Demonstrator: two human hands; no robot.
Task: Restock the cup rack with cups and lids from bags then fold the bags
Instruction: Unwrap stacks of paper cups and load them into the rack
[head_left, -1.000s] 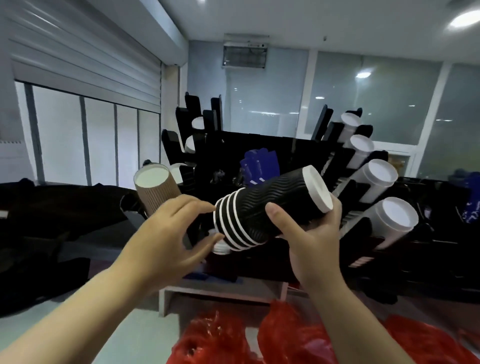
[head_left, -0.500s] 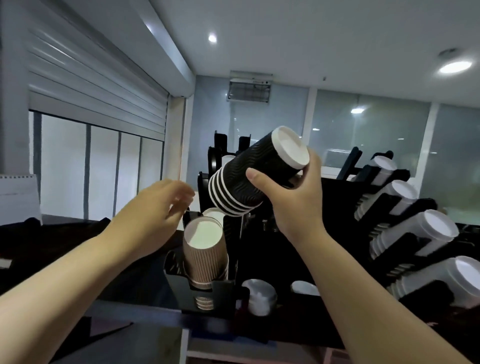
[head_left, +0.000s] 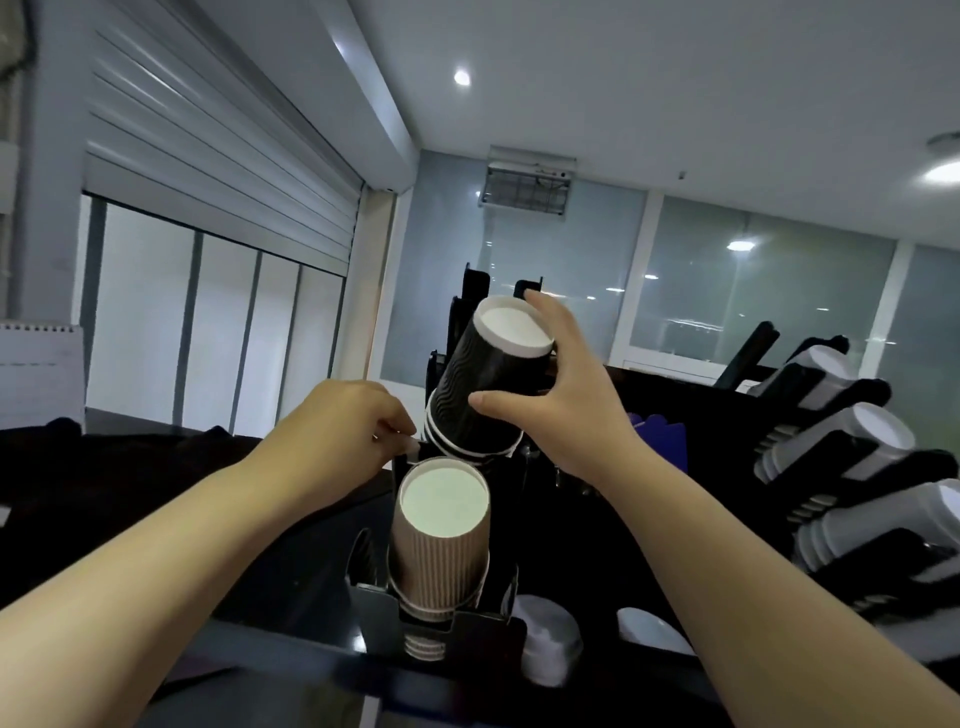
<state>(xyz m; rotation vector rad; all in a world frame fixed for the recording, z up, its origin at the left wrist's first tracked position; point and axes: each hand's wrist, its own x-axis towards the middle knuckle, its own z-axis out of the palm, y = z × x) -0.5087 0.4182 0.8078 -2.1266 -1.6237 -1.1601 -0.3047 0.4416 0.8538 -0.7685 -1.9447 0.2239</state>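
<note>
Grips the black cup stack (head_left: 480, 387) in the right hand (head_left: 569, 410), thumb flat on the ribbed side, fingertips (head_left: 540, 306) hooked over the far rim of the white base. Holds it tilted, mouths down, low end just above a slot behind the front-left corner of the cup rack (head_left: 470, 636). Curls the left hand (head_left: 337, 439) at that slot's left edge, fingertips bunched against a black upright; cannot tell whether pinching anything there.

Probably the seating step, and a few ways to spoil it. Could jam the stack by lowering it at this tilt, catching the low rim on the slot edge or on the brown cup stack (head_left: 441, 540) seated just in front. Could shed the lowest nested cups, with the grip only on the upper part and nothing under the open mouths. Could nip the left fingertips between stack and upright.

Plenty of open air above the rack and off its left side. Tight toward the front edge because of the brown stack. Crowded along the right side with white cup stacks (head_left: 852, 441) leaning outward, and white lids (head_left: 550, 642) lying low near the front edge. Best to straighten first, then descend from above.
</note>
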